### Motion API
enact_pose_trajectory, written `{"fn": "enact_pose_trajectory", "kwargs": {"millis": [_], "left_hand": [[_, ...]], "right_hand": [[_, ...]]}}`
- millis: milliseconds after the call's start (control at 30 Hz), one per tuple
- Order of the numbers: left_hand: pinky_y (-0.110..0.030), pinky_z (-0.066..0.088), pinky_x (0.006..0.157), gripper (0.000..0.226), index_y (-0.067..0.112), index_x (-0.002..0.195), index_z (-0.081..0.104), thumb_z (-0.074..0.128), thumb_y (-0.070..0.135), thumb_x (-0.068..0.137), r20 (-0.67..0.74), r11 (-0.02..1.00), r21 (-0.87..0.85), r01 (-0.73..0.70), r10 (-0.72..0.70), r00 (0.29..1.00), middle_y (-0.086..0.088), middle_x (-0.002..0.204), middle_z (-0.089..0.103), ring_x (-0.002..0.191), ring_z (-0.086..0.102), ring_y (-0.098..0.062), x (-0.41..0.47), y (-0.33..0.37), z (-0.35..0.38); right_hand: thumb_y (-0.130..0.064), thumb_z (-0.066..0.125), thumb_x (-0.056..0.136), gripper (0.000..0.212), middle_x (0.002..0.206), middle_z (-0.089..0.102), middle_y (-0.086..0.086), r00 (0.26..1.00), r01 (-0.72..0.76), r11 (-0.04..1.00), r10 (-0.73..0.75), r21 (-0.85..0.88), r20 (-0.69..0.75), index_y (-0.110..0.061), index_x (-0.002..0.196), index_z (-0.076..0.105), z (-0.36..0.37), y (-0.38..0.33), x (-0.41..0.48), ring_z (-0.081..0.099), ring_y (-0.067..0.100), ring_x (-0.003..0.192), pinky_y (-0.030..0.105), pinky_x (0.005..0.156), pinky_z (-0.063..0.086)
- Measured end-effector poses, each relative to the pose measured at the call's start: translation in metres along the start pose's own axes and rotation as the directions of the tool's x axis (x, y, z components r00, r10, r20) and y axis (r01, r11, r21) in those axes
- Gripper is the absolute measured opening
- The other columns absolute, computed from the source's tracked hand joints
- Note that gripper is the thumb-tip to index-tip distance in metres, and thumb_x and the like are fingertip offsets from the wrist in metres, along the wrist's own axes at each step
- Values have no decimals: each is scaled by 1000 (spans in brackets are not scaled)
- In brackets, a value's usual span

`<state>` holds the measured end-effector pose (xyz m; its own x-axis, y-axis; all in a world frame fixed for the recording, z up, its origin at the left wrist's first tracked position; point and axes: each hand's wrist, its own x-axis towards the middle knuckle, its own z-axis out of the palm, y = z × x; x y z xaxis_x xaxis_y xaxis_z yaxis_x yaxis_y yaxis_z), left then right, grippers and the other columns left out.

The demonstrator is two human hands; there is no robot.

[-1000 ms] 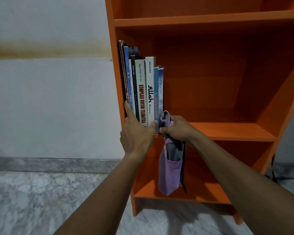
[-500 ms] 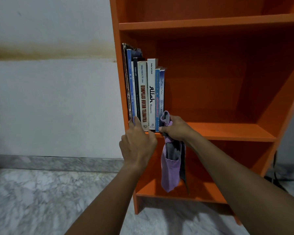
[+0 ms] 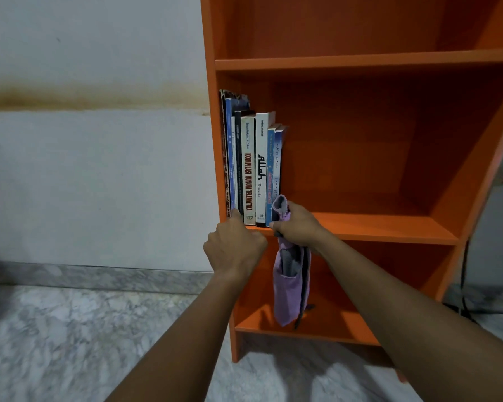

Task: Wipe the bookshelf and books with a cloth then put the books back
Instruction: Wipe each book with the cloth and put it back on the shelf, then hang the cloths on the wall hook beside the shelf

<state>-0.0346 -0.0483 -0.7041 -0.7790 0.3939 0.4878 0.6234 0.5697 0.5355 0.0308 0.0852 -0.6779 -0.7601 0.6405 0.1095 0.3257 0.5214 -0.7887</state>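
Cloth, lilac and grey, hangs from the right hand, whose fingers are curled tight round its top end; that arm reaches straight forward. The left hand is balled, fingers curled in and gripping nothing, one fingertip touching the foot of the spines. Both hands sit at the front edge of the orange shelf. The books stand upright at its left end, against the side wall. Two spines read "KOMPILASI HUKUM TELEMATIKA" and "Allah"; the other lettering is too small to read.

Bookshelf cut off top & rt, thin spines illegible, cloth partly hidden
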Motion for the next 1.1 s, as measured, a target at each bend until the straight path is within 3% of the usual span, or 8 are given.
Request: {"fn": "enact_pose_trajectory", "kwargs": {"millis": [100,267,367,467,633,833,1000,1100], "left_hand": [[-36,58,83,53,25,144,51,62,36,93,229,978,-182,103,-60,972,-3,139,62,110,67,-28,-9,1,-18],[-53,42,108,78,28,156,33,63,54,89,662,646,-614,455,108,741,-6,141,61,122,58,-27,-23,37,-70],[-44,49,101,49,25,125,69,71,52,83,606,693,-655,300,246,756,0,121,73,116,62,-21,-35,59,-101],[-29,44,72,22,13,95,74,71,34,92,538,709,-675,206,281,795,-6,91,73,89,62,-19,-44,71,-123],[-46,53,95,24,10,107,75,78,22,87,594,687,-679,257,310,743,-18,109,74,102,69,-32,-58,73,-140],[-36,49,81,26,2,111,66,68,22,95,600,643,-697,316,284,748,-16,97,72,92,65,-26,-63,84,-138],[-32,52,78,26,20,104,61,74,37,89,357,792,-610,-1,277,892,-3,103,69,97,66,-20,-70,87,-131],[-32,52,89,60,27,123,55,83,49,75,518,738,-674,39,434,737,2,122,62,112,62,-15,-82,93,-128]], "right_hand": [[-12,69,85,56,127,63,9,998,-69,992,69,103,12,-14,139,50,-17,-10,-23,64,26,104,35,76,54],[-2,61,89,44,112,56,14,997,-55,939,68,339,-28,-14,127,44,-75,-58,-80,59,22,88,33,69,51],[6,56,86,43,102,48,14,994,55,929,-16,365,-107,-13,120,38,-107,-80,-120,47,21,76,30,56,40],[2,57,84,36,98,49,18,987,83,908,-18,410,-159,-13,112,42,-138,-88,-150,48,25,78,35,59,40],[-1,60,76,40,84,56,17,980,20,937,51,349,-192,-8,115,59,-160,-75,-184,50,22,66,30,56,42],[-7,60,85,36,98,64,13,982,-28,945,88,327,-168,-15,119,62,-165,-57,-195,61,21,81,37,67,58],[-3,54,89,30,93,62,12,985,-93,802,161,591,-64,-3,118,62,-160,-52,-190,61,21,77,32,64,58],[-7,49,102,18,97,69,19,987,-109,711,162,695,-11,0,101,65,-151,-58,-193,69,27,88,40,77,63]]}}
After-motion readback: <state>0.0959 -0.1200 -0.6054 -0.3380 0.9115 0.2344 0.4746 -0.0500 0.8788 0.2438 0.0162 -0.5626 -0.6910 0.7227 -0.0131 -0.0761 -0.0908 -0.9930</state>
